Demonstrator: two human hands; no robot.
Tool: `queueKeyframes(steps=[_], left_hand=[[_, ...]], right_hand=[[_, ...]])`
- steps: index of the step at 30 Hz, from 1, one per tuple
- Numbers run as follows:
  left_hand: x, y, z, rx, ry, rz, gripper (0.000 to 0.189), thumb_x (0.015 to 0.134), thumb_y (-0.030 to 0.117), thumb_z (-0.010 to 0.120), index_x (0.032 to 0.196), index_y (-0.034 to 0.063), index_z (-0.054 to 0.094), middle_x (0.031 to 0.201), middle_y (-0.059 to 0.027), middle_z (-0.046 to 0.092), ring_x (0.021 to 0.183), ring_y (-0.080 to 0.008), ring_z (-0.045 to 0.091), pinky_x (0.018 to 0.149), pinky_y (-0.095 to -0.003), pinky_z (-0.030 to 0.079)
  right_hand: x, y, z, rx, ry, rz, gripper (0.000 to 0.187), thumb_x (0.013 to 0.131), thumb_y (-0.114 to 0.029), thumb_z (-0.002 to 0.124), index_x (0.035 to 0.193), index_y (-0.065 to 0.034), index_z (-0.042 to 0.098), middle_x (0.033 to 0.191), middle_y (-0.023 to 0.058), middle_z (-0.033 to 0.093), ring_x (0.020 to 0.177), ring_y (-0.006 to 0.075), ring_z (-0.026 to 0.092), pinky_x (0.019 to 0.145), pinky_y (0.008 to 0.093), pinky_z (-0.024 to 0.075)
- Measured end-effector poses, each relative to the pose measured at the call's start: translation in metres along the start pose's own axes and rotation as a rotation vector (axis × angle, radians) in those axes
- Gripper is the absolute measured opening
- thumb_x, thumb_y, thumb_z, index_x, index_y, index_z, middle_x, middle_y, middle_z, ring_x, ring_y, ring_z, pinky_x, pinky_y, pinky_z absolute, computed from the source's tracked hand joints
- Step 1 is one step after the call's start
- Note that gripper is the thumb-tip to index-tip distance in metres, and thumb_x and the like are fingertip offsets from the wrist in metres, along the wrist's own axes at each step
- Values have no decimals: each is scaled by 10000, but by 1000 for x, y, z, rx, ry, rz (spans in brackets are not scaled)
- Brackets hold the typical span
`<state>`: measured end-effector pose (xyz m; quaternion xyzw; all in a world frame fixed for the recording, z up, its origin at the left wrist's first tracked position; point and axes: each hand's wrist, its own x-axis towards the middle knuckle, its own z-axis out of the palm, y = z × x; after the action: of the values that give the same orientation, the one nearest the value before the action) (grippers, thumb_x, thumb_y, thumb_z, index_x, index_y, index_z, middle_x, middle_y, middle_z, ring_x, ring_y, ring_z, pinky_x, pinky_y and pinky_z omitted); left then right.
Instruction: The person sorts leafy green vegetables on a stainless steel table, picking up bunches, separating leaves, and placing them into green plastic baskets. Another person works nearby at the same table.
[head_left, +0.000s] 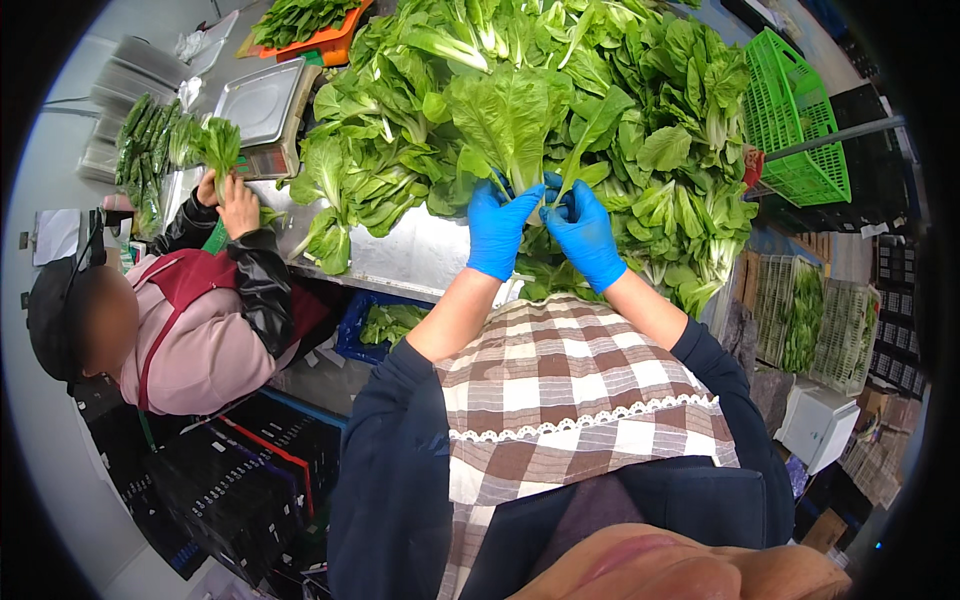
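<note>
Both my hands wear blue gloves and meet over the near side of the leafy pile. My left hand (504, 229) grips the base of a head of leafy greens (510, 127), its broad leaves fanned upward, away from me. Close beside it, my right hand (581, 232) pinches the lower stem of a narrower leaf (600, 124) that leans to the right; its fingertips are partly hidden. Around and beyond both hands, a large heap of leafy greens (675, 150) covers much of the metal table (405, 251).
At left, a co-worker (202, 330) holds a small bunch of greens near a weighing scale (259, 101). An orange crate (330, 45) stands at the back left, a green plastic crate (799, 120) at right. A blue crate (352, 330) with leaves sits below the table's near edge.
</note>
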<state>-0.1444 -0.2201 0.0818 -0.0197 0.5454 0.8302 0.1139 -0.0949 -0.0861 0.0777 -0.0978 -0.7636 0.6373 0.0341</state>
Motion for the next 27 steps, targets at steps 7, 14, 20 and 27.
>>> queueKeyframes(steps=[7,14,20,27], left_hand=[[-3,-1,-8,-40,-75,-27,420,805,25,722,1185,-34,556,1076,-109,651,944,-173,626,805,-300,512],[0,-4,-3,-53,-59,-14,425,784,1,736,1167,-37,556,1087,-117,651,932,-174,631,799,-302,521],[5,-10,-6,20,-20,-23,370,776,34,762,1095,-46,593,1020,-130,675,890,-172,645,766,-296,523],[14,-15,-15,-187,24,-47,409,815,10,718,1178,-11,531,1031,-87,630,909,-161,608,819,-290,501]], right_hand=[[3,-5,0,128,-46,115,597,799,-109,760,1295,36,461,1038,72,607,804,93,561,725,234,480],[3,-11,-5,31,-9,68,451,779,-118,770,1161,13,569,969,55,614,788,83,550,702,224,471],[1,14,-2,-18,107,8,308,790,-100,723,1059,-6,605,919,61,656,776,114,593,696,270,490],[-3,-7,-5,469,28,103,90,801,-2,598,871,-44,562,1004,122,658,844,148,614,712,273,499]])
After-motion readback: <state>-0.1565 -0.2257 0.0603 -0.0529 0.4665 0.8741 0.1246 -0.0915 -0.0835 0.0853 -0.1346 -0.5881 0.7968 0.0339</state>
